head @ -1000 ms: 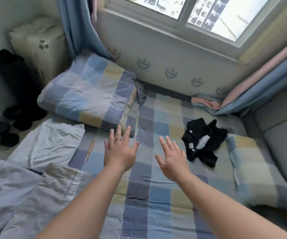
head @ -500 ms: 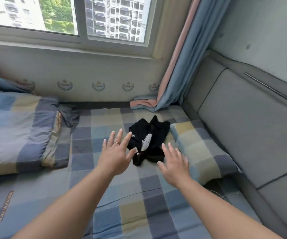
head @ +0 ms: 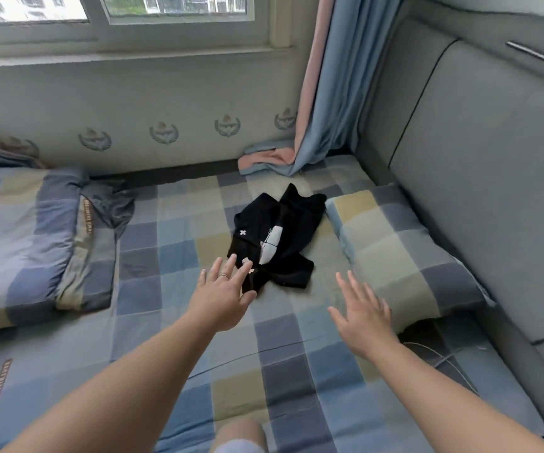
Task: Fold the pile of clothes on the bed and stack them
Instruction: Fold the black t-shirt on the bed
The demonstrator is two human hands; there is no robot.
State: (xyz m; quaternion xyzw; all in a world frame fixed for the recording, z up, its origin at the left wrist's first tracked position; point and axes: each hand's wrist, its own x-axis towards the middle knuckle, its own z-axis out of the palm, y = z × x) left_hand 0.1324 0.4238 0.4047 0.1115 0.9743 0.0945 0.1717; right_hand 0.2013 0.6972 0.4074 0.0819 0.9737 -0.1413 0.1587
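A crumpled black garment (head: 283, 233) with white marks lies on the checked bed sheet (head: 172, 230), beside the pillow. My left hand (head: 223, 294) is stretched out with fingers spread, and its fingertips overlap the garment's near left edge. My right hand (head: 360, 310) is spread flat too, hovering just below and to the right of the garment, apart from it. Neither hand holds anything.
A checked pillow (head: 394, 253) lies right of the garment against the grey padded headboard (head: 479, 178). A folded checked quilt (head: 25, 237) sits at the left. Blue and pink curtains (head: 319, 103) hang to the bed by the window wall. My knee (head: 239, 434) shows at the bottom.
The view has swung right, away from the pale clothes at the left, and closer to the black garment. Both hands have reached forward toward it, the left one arriving at its edge.
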